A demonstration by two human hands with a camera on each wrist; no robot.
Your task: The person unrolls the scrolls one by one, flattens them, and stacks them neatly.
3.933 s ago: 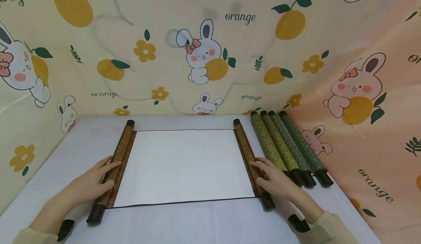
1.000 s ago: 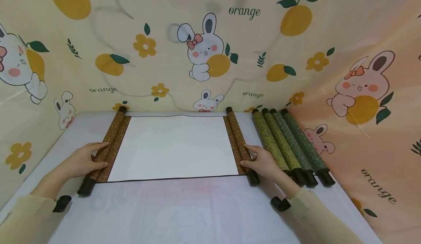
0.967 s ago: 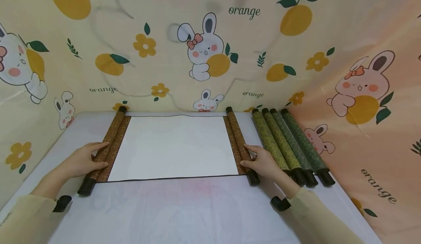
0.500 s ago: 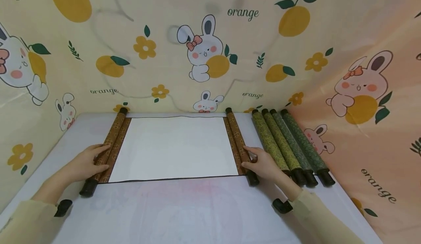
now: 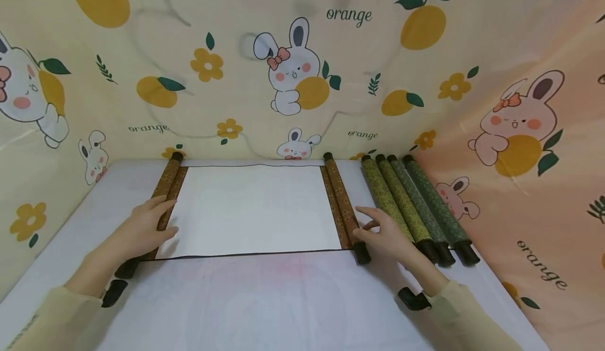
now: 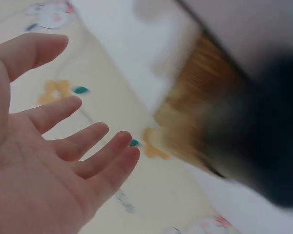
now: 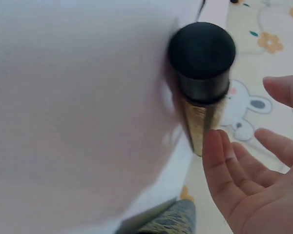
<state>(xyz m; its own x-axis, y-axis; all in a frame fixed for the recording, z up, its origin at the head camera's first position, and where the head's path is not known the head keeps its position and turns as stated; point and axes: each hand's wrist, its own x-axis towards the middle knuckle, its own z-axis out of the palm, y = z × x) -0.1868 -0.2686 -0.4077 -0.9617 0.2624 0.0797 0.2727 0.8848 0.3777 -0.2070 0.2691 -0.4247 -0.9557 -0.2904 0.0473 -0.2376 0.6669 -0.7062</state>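
A hanging scroll (image 5: 250, 209) lies spread flat, its blank white sheet framed by dark lines and a brown patterned roller at each side. My left hand (image 5: 132, 233) hovers over the left roller (image 5: 166, 180), fingers relaxed and hiding its near part. In the left wrist view those fingers (image 6: 49, 119) hold nothing, and the roller's black end (image 6: 278, 136) is blurred beside them. To the right of the right roller (image 5: 340, 198) is my right hand (image 5: 387, 238), thumb near its lower end. The right wrist view shows its fingers (image 7: 219, 165) loose, close to the black knob (image 7: 201, 53).
Several rolled scrolls lie side by side at the right, yellow-green (image 5: 385, 196) and dark green (image 5: 439, 209), just past my right hand. A white table (image 5: 264, 303) carries everything. Behind and to the right hangs a cloth (image 5: 217, 14) printed with rabbits and oranges.
Both hands have let go of the rollers. The left has moved right, over its roller; the right has drawn slightly away to the right. Earlier, the scroll was pushed farther back on the table.
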